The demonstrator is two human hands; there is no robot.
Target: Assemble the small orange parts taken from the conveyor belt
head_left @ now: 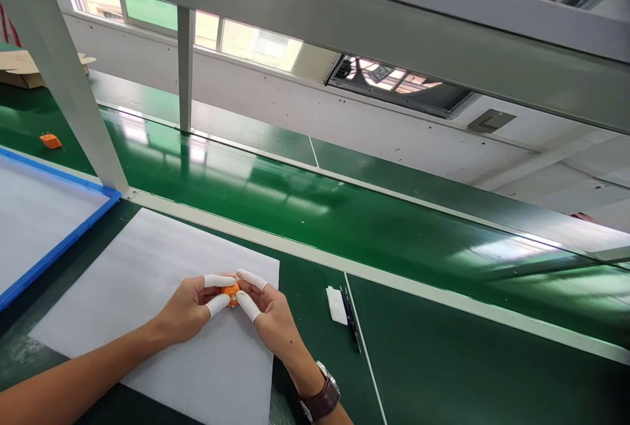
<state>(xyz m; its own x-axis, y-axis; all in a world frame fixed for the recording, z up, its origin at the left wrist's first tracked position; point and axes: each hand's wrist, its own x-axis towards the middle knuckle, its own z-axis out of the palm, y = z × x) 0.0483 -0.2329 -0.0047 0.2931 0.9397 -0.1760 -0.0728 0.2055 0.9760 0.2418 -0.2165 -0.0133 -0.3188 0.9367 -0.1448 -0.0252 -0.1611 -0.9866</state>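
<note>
head view: left hand and right hand meet fingertip to fingertip around a small orange part, each pinching it between thumb and forefinger; the other fingers are curled in loosely. white finger covers sit on the pinching fingers of both hands, probably to keep bare skin off the part. the two-sided pinch looks meant to hold so small a piece steady; whether it touches the surface below cannot be told. a brown-strapped watch is on the right wrist. both hands rest over a white foam sheet, which reads as a soft pad between part and bench. just right of the sheet lie a white paper slip and a thin black stick, touching side by side. to the left, a white board with a blue edge. beyond, a glossy green belt runs across the frame, with a second orange part on it far left. a grey post stands at the bench edge. room: white wall, a row of windows, a cardboard box at far left.
</note>
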